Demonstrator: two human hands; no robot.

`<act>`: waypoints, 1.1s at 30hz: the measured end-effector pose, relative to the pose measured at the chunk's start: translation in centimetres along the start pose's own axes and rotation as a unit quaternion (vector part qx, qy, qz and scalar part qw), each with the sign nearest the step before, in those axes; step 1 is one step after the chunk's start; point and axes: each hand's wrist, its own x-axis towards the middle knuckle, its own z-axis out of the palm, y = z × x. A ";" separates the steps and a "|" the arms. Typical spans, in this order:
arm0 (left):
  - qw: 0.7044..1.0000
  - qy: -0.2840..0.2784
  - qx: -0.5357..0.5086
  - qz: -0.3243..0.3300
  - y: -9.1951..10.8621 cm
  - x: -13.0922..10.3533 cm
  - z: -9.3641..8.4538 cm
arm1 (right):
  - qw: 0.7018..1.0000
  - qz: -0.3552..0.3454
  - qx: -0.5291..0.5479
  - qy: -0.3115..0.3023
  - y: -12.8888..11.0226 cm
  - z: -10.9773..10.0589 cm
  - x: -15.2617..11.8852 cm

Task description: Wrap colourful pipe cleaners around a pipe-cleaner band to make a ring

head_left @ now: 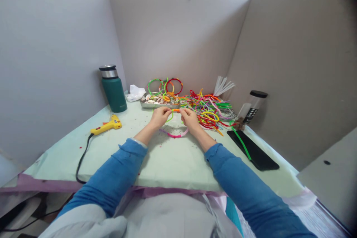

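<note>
A multicoloured pipe cleaner ring (pixel 175 136) is held up in front of me, orange and yellow-green along its top and pink and lilac at its lower edge. My left hand (pixel 160 117) pinches its top at the left, beside the yellow-green part. At the right, close to the orange part, my right hand (pixel 190 118) grips the same ring between thumb and fingers. The fingers partly cover the ring's sides. Just behind the hands stands a metal tray (pixel 143 105) of shells or similar pieces, with several finished-looking rings (pixel 174 86) resting upright at its back.
A tangle of colourful pipe cleaners (pixel 209 113) lies right of the tray, near white glue sticks (pixel 223 86). A yellow glue gun (pixel 107 125), green bottle (pixel 115 93) and tissues (pixel 135 93) are left. A black phone (pixel 259 154) and clear bottle (pixel 252 106) are right. Grey partitions (pixel 178 37) enclose the table.
</note>
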 end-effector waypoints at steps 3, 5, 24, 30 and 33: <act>0.998 -0.021 -0.059 -0.021 -0.2 0.0 0.0 | 1.000 -0.005 -0.005 -0.002 0.0 -0.1 0.0; 0.990 -0.047 -0.123 -0.054 -0.3 0.0 0.1 | 1.000 -0.006 -0.007 -0.004 0.0 -0.1 0.0; 0.890 -0.165 -0.396 -0.155 1.2 -0.6 -1.0 | 0.999 0.011 0.015 -0.035 -0.2 0.0 0.0; 0.919 -0.136 -0.339 -0.148 1.2 -0.5 -0.8 | 0.999 0.014 0.030 -0.037 -0.4 0.1 0.0; 0.954 -0.108 -0.262 -0.100 0.8 -0.4 -0.5 | 0.998 0.020 0.037 -0.037 -0.5 0.1 -0.1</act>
